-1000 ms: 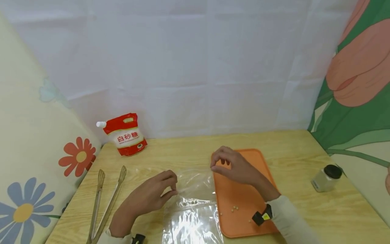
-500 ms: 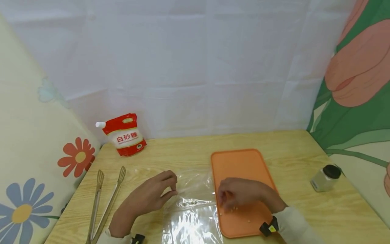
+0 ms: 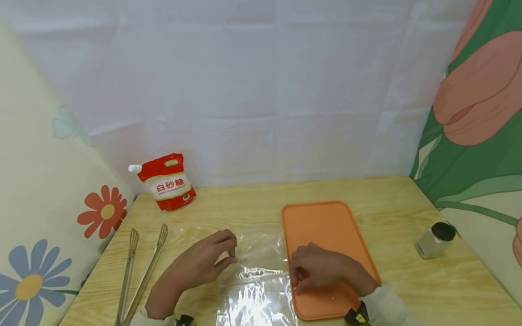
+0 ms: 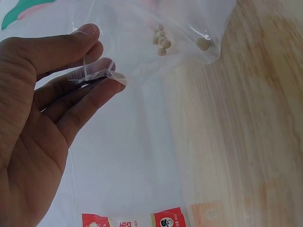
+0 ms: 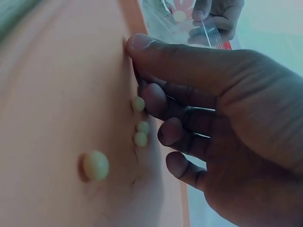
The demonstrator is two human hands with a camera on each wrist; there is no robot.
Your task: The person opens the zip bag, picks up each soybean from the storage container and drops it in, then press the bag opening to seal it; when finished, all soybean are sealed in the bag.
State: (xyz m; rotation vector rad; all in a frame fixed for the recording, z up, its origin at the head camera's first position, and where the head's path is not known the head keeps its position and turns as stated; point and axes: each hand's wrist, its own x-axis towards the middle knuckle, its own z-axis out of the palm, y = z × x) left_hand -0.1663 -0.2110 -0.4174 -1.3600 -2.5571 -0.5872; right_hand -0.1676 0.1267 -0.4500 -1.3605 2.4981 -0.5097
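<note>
A clear zip bag lies in front of me, its rim pinched between the thumb and fingers of my left hand. Several small round pale balls, like dried peas, sit inside the bag in the left wrist view. My right hand is low over the orange tray, fingers curled and thumb tip touching its surface near the left edge. Close to these fingertips, more pale balls lie on the tray in the right wrist view. The thumb hides whatever may be between it and the index finger.
Metal tongs lie spread at the left. A red and white sugar pouch with a white spout stands at the back left. On the right is a small clear jar with a black lid. A white cloth hangs behind the table.
My right hand has moved from above the bag's right side and tray edge down toward the lower part of the tray. The left hand keeps its place at the bag.
</note>
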